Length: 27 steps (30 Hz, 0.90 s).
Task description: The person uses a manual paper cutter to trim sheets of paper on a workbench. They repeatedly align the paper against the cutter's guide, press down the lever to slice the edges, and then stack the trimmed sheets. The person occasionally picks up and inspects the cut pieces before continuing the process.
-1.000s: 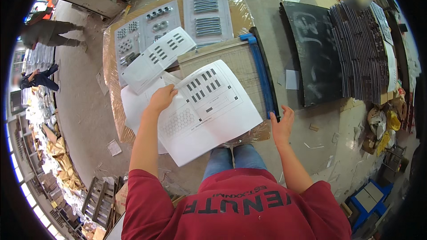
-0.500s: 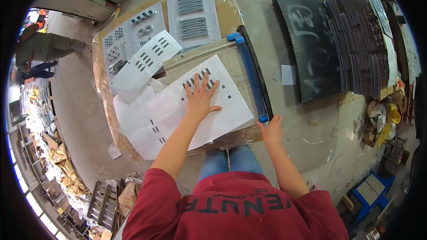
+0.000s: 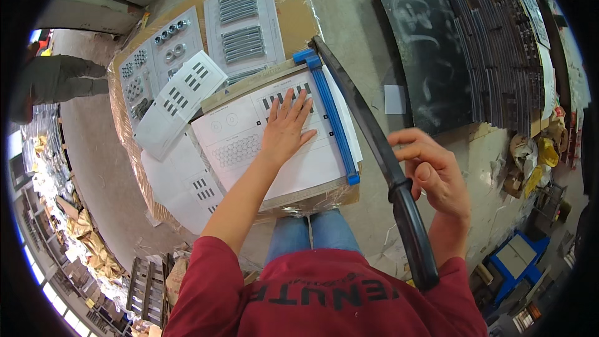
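Observation:
My left hand (image 3: 286, 130) lies flat with fingers spread on a printed white sheet (image 3: 232, 153). That sheet rests on the bed of a guillotine paper cutter (image 3: 256, 83), against its upper ruler edge. The sheet's right part passes under the blue guard (image 3: 335, 128) and shows beyond it. The cutter's black blade arm (image 3: 365, 112) is raised and swung out, its handle (image 3: 413, 234) pointing towards me. Beside the arm, just above the handle, is my right hand (image 3: 440, 171), open with half-bent fingers; it does not grip the handle.
Loose printed sheets (image 3: 181, 105) overlap left of the cutter. Blister cards of bolts (image 3: 242, 42) and nuts (image 3: 175, 53) lie behind on the film-wrapped cardboard (image 3: 299, 0). To the right stands a stack of dark panels (image 3: 493, 56). A person's legs (image 3: 75, 77) show at far left.
The blade arm has swung up and outward from the blue guard. My right hand rose with it to the right. The sheet under my left hand has turned square and slid under the guard.

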Motion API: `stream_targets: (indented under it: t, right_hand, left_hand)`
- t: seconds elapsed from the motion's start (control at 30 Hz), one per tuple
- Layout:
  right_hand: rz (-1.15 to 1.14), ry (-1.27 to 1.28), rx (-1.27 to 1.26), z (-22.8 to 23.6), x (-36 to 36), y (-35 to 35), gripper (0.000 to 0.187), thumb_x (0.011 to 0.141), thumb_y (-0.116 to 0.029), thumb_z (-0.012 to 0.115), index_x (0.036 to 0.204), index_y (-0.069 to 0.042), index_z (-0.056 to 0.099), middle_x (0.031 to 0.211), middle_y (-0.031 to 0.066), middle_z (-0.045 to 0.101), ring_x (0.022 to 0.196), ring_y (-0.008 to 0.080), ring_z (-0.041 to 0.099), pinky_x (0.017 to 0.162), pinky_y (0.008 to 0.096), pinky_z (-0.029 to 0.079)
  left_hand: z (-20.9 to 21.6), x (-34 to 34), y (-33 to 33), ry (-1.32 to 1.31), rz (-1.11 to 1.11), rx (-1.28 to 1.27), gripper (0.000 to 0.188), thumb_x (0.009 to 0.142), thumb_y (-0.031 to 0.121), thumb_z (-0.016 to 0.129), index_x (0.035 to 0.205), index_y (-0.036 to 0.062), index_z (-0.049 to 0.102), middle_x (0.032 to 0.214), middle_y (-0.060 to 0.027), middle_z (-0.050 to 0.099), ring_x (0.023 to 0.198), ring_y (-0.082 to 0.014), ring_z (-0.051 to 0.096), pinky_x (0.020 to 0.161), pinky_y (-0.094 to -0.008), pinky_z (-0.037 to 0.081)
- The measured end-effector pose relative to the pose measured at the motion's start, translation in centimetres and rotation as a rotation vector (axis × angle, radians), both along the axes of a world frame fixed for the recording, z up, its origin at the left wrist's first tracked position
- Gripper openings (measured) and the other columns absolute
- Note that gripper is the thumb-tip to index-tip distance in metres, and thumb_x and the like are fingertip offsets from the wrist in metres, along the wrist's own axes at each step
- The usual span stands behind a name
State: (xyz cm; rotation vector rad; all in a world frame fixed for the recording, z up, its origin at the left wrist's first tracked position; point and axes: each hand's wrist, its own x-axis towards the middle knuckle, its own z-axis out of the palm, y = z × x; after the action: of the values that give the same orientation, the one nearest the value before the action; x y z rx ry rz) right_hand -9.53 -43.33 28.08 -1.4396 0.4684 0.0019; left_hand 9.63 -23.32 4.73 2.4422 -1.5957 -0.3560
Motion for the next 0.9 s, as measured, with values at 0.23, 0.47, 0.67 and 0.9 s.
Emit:
stream_targets:
  t: [0.23,0.47,0.67,0.9]
  right_hand:
    - [-0.262,0.122,0.143,-8.6,1.9,-0.7,0.03,0.094,-0.025,0.063,0.107,0.002,0.069,0.106,0.0121,0.068,0.069,0.0088,0.06,0.062,0.0232,0.048]
    - [-0.47,0.326,-0.223,-24.3,5.7,0.7,0.03,0.092,-0.024,0.067,0.108,0.001,0.068,0.094,0.0069,0.07,0.082,0.0137,0.063,0.073,0.0278,0.049]
    - [-0.455,0.388,-0.02,-26.2,6.0,0.9,0.026,0.091,-0.024,0.068,0.099,0.001,0.069,0.086,0.0042,0.069,0.08,0.011,0.06,0.072,0.0268,0.047]
    - [-0.516,0.387,0.009,-26.7,6.5,1.2,0.027,0.09,-0.024,0.07,0.098,0.001,0.069,0.083,0.0036,0.068,0.076,0.0104,0.057,0.069,0.0262,0.046]
  left_hand:
    - [-0.6,1.0,-1.4,-0.027,0.03,-0.018,0.073,0.088,0.045,0.065,0.149,0.0176,0.038,0.159,-0.001,0.028,0.148,-0.027,0.02,0.12,-0.054,0.014]
    - [-0.1,1.2,-2.2,0.023,-0.009,-0.014,0.071,0.088,0.042,0.066,0.148,0.0173,0.039,0.158,-0.0021,0.03,0.148,-0.0276,0.022,0.119,-0.0545,0.015]
    - [-0.2,1.5,-2.6,0.034,0.016,-0.079,0.069,0.088,0.039,0.067,0.146,0.0128,0.042,0.157,-0.0064,0.032,0.147,-0.0273,0.025,0.119,-0.0519,0.017]
    - [-0.8,1.9,-3.0,0.046,0.027,-0.095,0.069,0.088,0.038,0.067,0.146,0.0095,0.042,0.157,-0.0074,0.033,0.147,-0.0271,0.025,0.12,-0.0505,0.016]
